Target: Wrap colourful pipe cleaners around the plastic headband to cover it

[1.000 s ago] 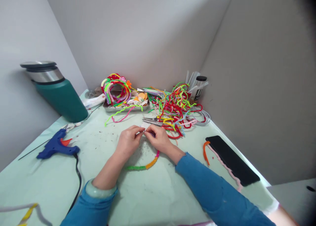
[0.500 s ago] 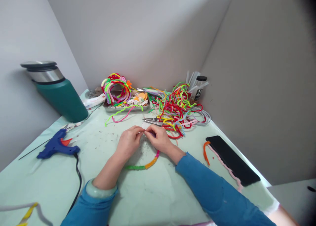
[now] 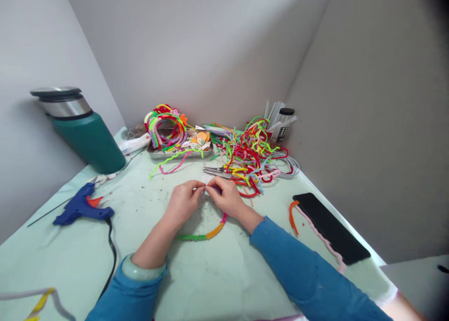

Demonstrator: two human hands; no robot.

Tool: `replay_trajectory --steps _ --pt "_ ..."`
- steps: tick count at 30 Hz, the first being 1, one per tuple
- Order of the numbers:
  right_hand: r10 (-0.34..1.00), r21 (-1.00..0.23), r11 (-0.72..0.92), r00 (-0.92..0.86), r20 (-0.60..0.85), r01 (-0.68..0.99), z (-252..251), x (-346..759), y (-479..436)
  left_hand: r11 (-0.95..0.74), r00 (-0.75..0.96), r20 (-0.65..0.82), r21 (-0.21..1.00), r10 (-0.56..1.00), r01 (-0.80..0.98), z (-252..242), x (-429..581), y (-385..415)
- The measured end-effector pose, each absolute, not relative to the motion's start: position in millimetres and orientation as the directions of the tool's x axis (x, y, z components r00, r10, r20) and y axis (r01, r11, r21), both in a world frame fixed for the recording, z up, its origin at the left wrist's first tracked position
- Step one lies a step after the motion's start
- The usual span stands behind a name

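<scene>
A headband wrapped in coloured pipe cleaner curves below my hands, its green, orange and pink bands showing. My right hand pinches it near the far side, where a bit of purple peeks out between the fingers. Fingertip to fingertip with it, my left hand is closed in a pinch too; whatever lies between those fingertips is too small to make out. Just beyond my hands lie scissors with dark blades.
A blue glue gun and a green bottle stand left. Behind are a metal tray with finished headbands, and a tangle of pipe cleaners. A black phone-like slab lies right, beside an orange strip.
Almost nothing differs. Both hands stay pinched together at the same spot, with only a tiny shift of the fingertips.
</scene>
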State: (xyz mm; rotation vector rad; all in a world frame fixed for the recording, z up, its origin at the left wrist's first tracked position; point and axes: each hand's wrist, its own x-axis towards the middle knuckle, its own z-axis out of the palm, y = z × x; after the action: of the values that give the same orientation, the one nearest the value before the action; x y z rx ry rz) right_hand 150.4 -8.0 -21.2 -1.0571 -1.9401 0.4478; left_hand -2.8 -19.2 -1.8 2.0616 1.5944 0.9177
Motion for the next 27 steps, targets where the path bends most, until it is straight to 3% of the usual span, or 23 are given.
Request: replay_trajectory --steps 11,27 --pt "0.825 -0.648 0.560 -0.272 0.495 0.516 -22.4 150.5 -7.8 -0.146 0.090 0.116 0.812 0.989 0.565 0.8 -2.2 -18.0" --pt "0.815 -0.668 0.579 -0.313 0.488 0.467 -21.3 150.6 -9.1 0.057 0.071 -0.081 0.955 0.994 0.293 -6.2 -1.8 -15.7"
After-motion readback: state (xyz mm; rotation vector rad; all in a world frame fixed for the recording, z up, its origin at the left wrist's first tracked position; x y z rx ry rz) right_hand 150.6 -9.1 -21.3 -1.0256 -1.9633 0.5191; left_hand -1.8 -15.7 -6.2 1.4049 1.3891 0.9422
